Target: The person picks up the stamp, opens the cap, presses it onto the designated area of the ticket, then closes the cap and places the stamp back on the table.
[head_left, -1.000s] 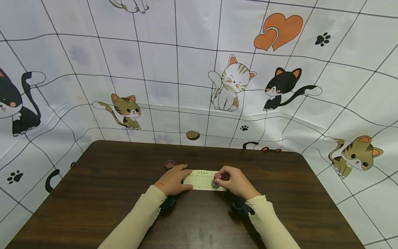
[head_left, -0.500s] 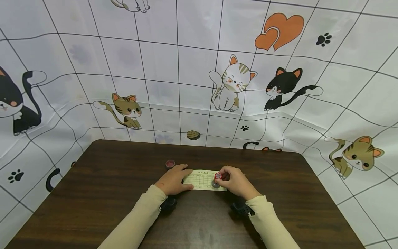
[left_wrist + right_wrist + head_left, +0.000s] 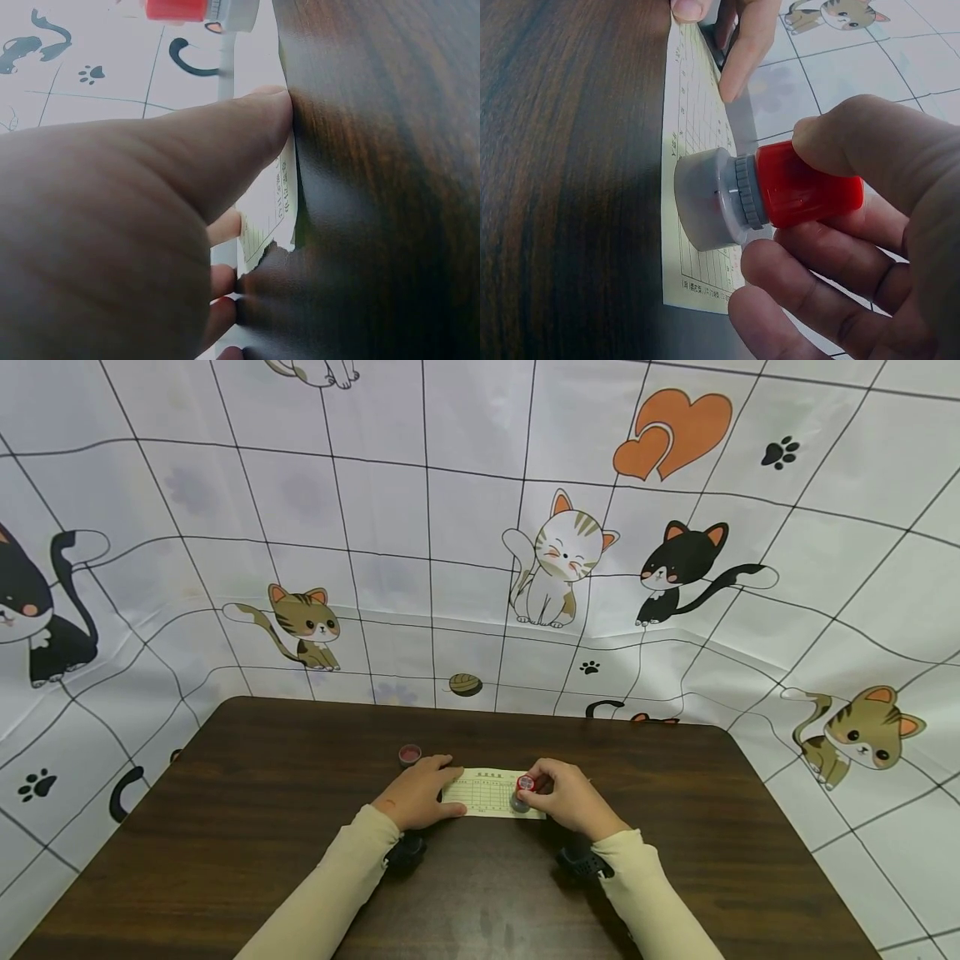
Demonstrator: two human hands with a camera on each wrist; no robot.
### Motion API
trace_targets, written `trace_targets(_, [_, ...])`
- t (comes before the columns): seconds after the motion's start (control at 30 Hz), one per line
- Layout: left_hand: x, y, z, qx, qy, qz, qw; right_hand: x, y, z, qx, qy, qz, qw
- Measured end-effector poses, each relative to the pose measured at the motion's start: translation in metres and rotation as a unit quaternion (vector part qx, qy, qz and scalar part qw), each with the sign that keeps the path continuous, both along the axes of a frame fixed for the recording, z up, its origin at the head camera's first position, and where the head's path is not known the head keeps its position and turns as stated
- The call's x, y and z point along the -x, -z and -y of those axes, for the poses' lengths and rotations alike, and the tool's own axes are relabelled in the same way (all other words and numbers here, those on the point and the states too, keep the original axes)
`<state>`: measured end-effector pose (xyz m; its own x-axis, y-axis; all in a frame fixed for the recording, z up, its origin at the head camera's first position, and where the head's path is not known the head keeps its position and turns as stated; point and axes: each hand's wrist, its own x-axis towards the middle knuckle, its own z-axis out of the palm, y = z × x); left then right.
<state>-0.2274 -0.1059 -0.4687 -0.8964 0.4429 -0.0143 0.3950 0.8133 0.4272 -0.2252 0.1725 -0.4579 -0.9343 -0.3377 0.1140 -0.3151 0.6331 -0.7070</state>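
A pale yellow printed form (image 3: 483,792) with ruled columns lies flat on the dark wooden table. On its right part stands a self-inking stamp (image 3: 705,199) with a grey round base and a red handle. My right hand (image 3: 573,800) grips the red handle between thumb and fingers, and the base meets the paper. At the form's left end rests my left hand (image 3: 420,795), fingers spread, thumb on the near edge and fingertips toward the far edge. In the left wrist view the thumb (image 3: 247,131) presses on the sheet, whose short end is torn and ragged.
A small round cap (image 3: 409,755) with a reddish inside sits on the table just beyond the left hand. The brown table (image 3: 465,893) has rounded far corners. Behind it hangs a white sheet (image 3: 382,510) printed with a grid and cartoon cats.
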Motion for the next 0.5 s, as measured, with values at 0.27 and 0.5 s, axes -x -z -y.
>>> trace_targets(0.27, [0.0001, -0.0006, -0.0003, 0.003, -0.002, -0.001, 1.0000, 0.0004, -0.0021, 0.0017, -0.020, 0.006, -0.002, 1.000])
trace_targets(0.5, [-0.0013, -0.0017, -0.0007, -0.002, -0.002, 0.001, 1.0000, 0.0004, -0.0021, 0.0017, -0.020, 0.007, 0.003, 1.000])
